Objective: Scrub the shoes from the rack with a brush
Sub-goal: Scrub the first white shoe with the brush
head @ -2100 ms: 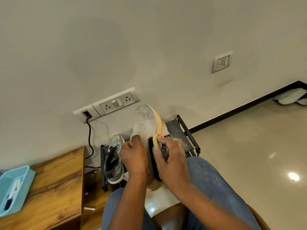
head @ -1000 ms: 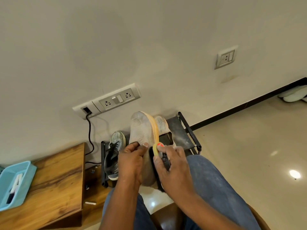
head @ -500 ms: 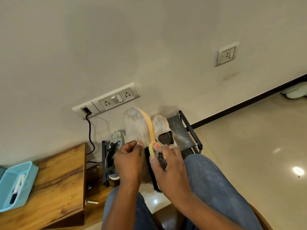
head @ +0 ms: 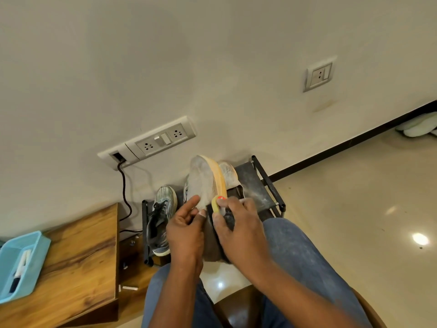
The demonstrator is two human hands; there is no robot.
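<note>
The left hand [head: 186,230] has loosened on the shoe [head: 203,183], its fingers now apparently extended.

Both forearms are bare, with no sleeve showing up to the frame's lower edge. The left hand [head: 186,230] and right hand [head: 241,230] wear no gloves, rings or watch. The nails on the fingers [head: 202,213] are short and pale. Behind the fingers, toward the body, both legs are in faded blue jeans [head: 305,254], the cloth mottled with lighter worn patches; the right thigh shows broad, the left only as a narrower strip beneath the left forearm.
</note>
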